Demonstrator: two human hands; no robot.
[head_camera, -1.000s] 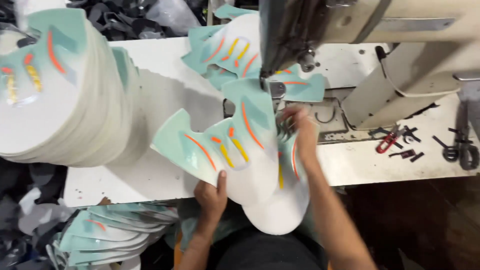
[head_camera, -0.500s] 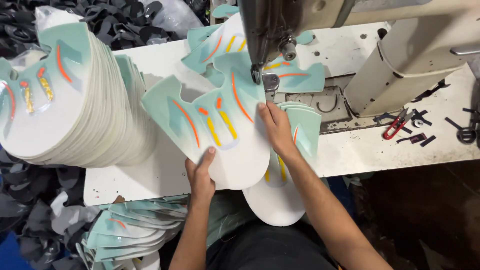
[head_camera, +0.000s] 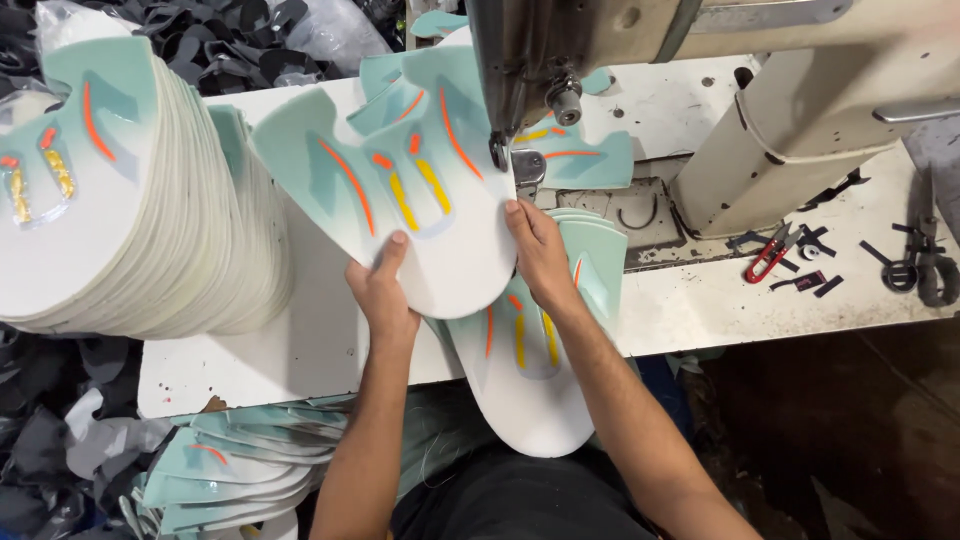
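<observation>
The left hand (head_camera: 385, 290) pinches the near edge of a mint-and-white shoe-upper panel with orange and yellow stripes (head_camera: 400, 190), thumb on top. The right hand (head_camera: 540, 250) presses flat on its right side, by the sewing machine's needle (head_camera: 497, 150). Another like panel (head_camera: 530, 380) overhangs the white table's (head_camera: 250, 350) near edge. A tall stack of panels (head_camera: 110, 200) sits at the left edge.

Two hands (head_camera: 385, 290), one sewing machine (head_camera: 700, 60), one red snips (head_camera: 768, 255)
</observation>
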